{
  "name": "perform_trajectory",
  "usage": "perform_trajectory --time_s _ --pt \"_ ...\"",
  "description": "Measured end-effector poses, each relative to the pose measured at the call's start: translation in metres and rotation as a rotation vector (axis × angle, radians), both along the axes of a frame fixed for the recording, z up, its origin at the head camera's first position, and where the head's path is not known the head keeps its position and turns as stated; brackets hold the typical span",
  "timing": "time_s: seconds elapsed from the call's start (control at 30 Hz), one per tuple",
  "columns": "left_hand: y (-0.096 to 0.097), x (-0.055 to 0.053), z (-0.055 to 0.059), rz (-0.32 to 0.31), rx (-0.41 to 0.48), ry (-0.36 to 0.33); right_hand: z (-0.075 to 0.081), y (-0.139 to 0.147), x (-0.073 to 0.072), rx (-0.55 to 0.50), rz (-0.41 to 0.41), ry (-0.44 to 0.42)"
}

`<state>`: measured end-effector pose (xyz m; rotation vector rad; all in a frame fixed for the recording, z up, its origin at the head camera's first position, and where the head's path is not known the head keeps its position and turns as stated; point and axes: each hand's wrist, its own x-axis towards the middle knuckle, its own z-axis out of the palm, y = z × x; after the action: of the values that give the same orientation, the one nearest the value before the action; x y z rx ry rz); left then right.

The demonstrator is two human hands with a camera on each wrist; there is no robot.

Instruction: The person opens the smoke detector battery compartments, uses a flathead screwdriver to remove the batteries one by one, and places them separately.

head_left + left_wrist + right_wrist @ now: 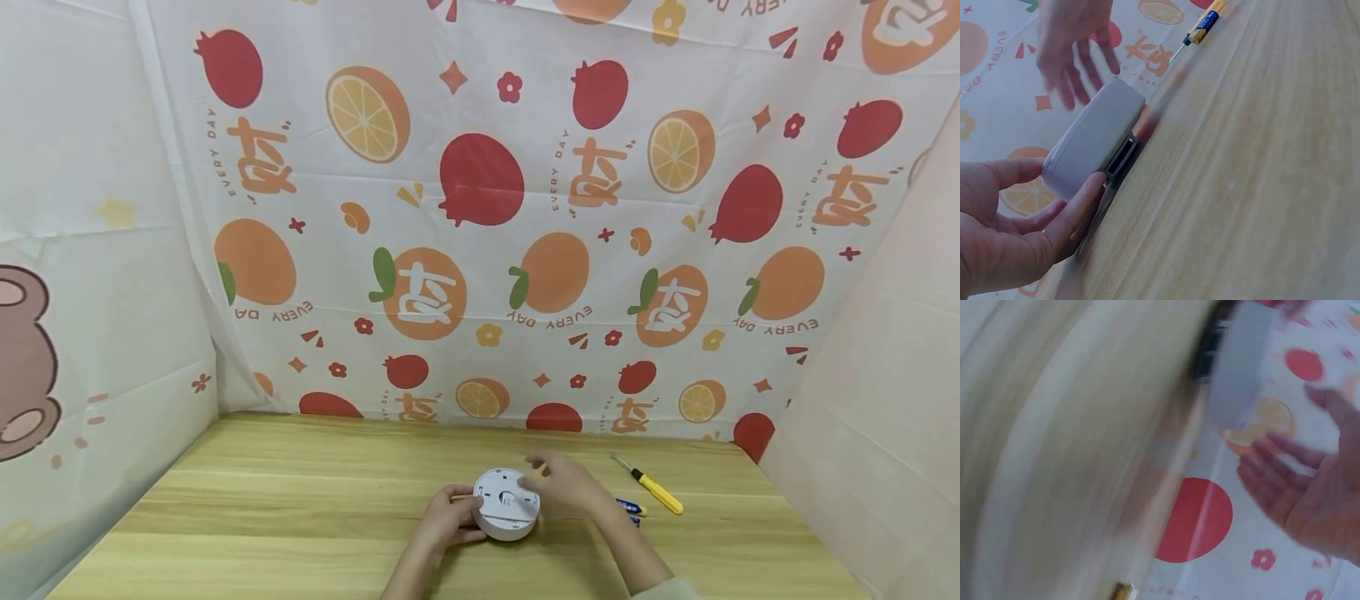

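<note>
A round white device with slots and a printed label on its upper face, like a smoke alarm, is held near the table. My left hand grips it from the left side, thumb at the upper edge and fingers at the underside. In the left wrist view, the device's dark slotted underside faces the tabletop. Over the device's right edge is my right hand, its fingers loosely spread and holding nothing. The right wrist view shows that hand apart from the blurred white device.
Blue-and-yellow batteries lie right of my right forearm. Beyond them is a screwdriver with a yellow handle, its tip pointing to the back. A fruit-print cloth hangs behind the wooden table.
</note>
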<state>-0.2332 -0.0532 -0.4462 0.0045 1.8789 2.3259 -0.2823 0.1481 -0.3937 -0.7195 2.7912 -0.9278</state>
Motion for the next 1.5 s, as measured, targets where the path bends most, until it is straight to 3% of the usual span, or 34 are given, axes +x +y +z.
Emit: perform_trajectory --time_s 0.1,0.2,0.33,0.47,1.03,1.5 --pt "0.0 0.0 0.0 0.006 -0.002 -0.004 -0.001 0.008 0.001 -0.254 -0.094 -0.186" --pt "0.0 0.0 0.0 0.012 0.001 -0.01 -0.007 0.015 0.003 -0.42 -0.134 -0.377" --pt "0.0 -0.001 -0.001 0.015 0.005 -0.007 -0.019 0.019 0.002 -0.518 -0.117 -0.542" --pt "0.001 -0.002 -0.002 0.013 0.009 0.003 -0.029 0.019 0.002 -0.576 -0.089 -0.624" --pt "0.002 0.0 0.0 0.006 0.006 0.004 -0.055 0.02 0.001 -0.808 -0.055 -0.716" --pt "0.001 -0.001 -0.002 -0.032 0.008 0.031 -0.051 0.02 0.004 -0.818 -0.045 -0.7"
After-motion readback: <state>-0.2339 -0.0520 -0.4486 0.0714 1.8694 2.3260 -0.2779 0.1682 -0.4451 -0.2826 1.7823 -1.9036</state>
